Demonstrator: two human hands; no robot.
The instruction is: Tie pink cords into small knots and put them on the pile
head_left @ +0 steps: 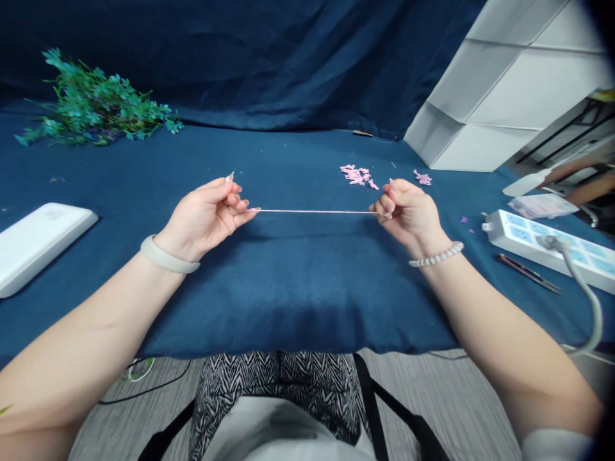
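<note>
A thin pale pink cord (314, 211) is stretched taut and level between my two hands, above the blue cloth. My left hand (211, 211) is closed on its left end, the fingers curled and the thumb pointing up. Its other end runs into my right hand (406, 208), whose fingers are closed around it. Just beyond my right hand lies a small heap of pink knotted pieces (355, 175). A smaller cluster of the same pink pieces (423, 178) rests to the right of that hand.
Blue-green artificial flowers (106, 109) lie at the back left, and a white box-like device (43, 246) at the left edge. On the right are a power strip (552, 246) with a plugged-in cable, thread snips (528, 274) and white boxes (500, 96). Another person's hand (576, 169) shows at far right.
</note>
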